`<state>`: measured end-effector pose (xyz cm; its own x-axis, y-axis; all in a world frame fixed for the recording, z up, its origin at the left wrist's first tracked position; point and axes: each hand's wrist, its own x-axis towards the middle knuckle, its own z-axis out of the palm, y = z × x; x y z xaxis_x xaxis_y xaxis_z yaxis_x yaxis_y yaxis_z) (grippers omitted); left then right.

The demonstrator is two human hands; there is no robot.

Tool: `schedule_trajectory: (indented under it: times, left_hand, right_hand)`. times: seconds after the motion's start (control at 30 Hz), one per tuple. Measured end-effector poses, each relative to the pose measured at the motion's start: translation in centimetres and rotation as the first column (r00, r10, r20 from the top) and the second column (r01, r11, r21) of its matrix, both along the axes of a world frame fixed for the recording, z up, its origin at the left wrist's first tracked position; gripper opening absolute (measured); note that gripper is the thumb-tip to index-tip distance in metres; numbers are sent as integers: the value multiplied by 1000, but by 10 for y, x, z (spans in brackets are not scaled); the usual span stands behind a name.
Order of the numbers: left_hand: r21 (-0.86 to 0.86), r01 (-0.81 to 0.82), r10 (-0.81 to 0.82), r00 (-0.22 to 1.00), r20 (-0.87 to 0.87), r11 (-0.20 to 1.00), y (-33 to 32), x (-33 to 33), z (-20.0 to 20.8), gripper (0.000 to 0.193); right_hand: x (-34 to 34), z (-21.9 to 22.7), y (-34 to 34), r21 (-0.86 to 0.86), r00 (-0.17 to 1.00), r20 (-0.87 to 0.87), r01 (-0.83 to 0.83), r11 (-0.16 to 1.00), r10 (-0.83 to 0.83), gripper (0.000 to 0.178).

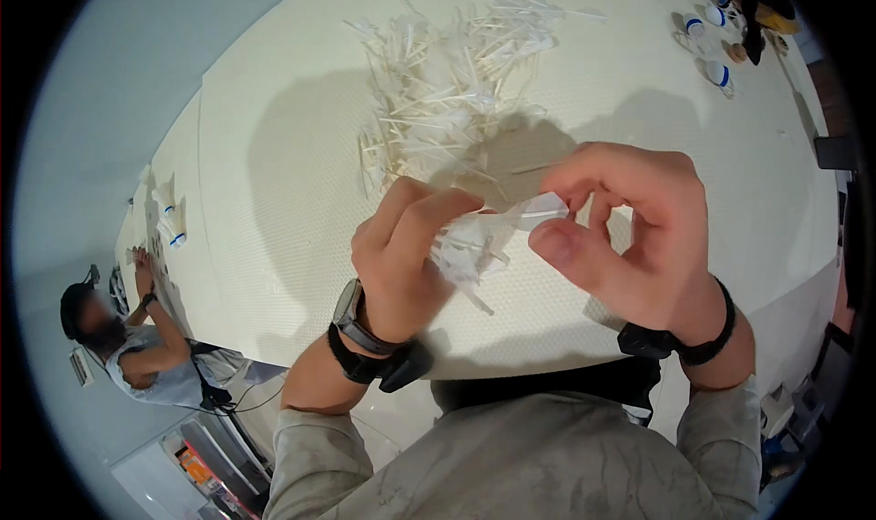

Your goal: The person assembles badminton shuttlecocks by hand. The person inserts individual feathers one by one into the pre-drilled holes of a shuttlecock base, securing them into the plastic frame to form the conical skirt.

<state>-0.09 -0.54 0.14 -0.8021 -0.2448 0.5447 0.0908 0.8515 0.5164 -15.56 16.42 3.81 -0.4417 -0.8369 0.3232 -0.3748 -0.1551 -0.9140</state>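
Observation:
My left hand (397, 246) is closed around a small bunch of white feathers (464, 257), whose pale quills stick out below the fingers toward me. Just right of the bunch, my right hand (643, 233) has its thumb and forefinger curled at the tip of a single white feather (545, 209). The other end of that feather reaches back to the left hand's fingers. Beyond both hands lies a loose pile of white feathers (447, 91), with quills pointing many ways.
The pale, textured table (301, 255) spreads under everything. Several shuttlecocks with blue-banded bases (718, 73) lie at the far right, beside a dark object (754, 27). More shuttlecocks (173, 226) rest at the left edge, where another person (151, 365) works.

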Motion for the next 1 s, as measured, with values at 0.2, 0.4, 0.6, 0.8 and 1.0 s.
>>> schedule_trajectory:
  times: [0.2,0.4,0.6,0.8,1.0]
  left_hand:
    - [92,18,-18,1000,-11,996,2,-3,2,41]
    - [257,43,-50,999,21,965,4,0,-10,37]
    - [506,31,-87,992,88,862,9,6,-15,40]
    - [487,77,-115,992,49,870,8,5,-14,41]
    - [504,70,-112,992,53,861,9,4,-12,42]
  right_hand:
    - [6,0,2,31,993,-45,112,993,-110,6]
    - [2,3,0,-24,972,-176,153,988,-155,1]
    - [1,-1,-4,-82,951,-241,177,981,-192,5]
    - [2,2,-3,-58,957,-221,180,982,-188,6]
    - [2,1,-3,-55,958,-221,174,983,-182,6]
